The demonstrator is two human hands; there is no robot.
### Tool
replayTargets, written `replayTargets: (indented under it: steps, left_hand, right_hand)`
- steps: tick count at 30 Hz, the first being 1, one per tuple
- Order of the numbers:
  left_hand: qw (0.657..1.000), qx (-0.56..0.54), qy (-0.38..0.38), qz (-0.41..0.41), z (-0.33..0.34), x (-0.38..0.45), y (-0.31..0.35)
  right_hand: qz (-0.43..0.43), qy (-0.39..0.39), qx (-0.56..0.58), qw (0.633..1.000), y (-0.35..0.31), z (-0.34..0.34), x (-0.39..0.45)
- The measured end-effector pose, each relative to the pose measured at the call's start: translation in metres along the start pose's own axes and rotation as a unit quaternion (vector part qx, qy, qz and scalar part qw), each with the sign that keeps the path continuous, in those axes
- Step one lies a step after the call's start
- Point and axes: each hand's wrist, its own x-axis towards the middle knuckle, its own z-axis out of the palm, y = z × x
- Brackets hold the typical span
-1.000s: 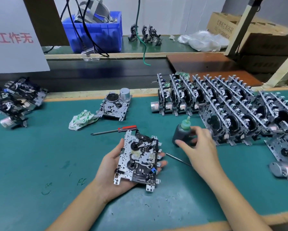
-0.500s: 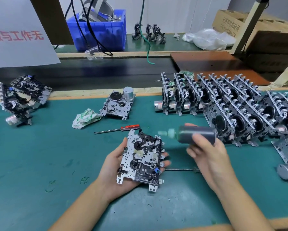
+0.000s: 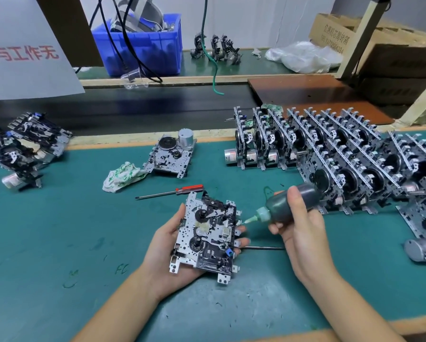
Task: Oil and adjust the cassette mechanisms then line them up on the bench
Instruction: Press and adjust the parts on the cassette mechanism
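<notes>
A loose pile of cassette mechanisms (image 3: 24,146) sits at the far left of the green counter (image 3: 58,230), then a rag (image 3: 123,175), one mechanism lying flat (image 3: 173,156) and a red-handled screwdriver (image 3: 170,191). The left hand (image 3: 172,253) cradles the cassette mechanism in work (image 3: 207,236) from beneath, fingers curled round its plate edges. It looks stiff but delicate, with thin stamped tabs and small levers, so it is best held by the frame. The right hand (image 3: 300,230) grips a dark oil bottle (image 3: 291,206), its nozzle beside the mechanism's right edge. Finished mechanisms stand in rows (image 3: 330,154) at right. Open room lies near the front edge.
</notes>
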Motion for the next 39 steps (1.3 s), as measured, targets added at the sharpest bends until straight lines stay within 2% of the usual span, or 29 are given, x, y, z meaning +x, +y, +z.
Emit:
replayTargets:
  steps: [11,22,32,37,39]
  left_hand:
    - [1.0,0.007,0.005,0.0,0.0,0.001,0.0]
    - [1.0,0.008,0.007,0.002,-0.001,0.001,-0.001]
    - [1.0,0.012,-0.024,0.004,-0.003,0.0,0.0]
    - [1.0,0.024,0.004,0.003,-0.004,0.001,-0.001]
    - [0.999,0.027,0.017,0.005,-0.005,0.001,-0.001]
  right_hand:
    - [-0.01,-0.002,-0.057,0.998,0.007,0.001,0.002]
    - [-0.014,-0.01,-0.046,0.999,0.009,-0.001,0.004]
    - [-0.011,-0.019,-0.029,0.999,0.009,-0.002,0.004]
    - [-0.069,-0.014,-0.018,0.997,0.001,-0.007,0.005]
    - [-0.116,-0.005,-0.089,0.989,-0.003,-0.01,0.007]
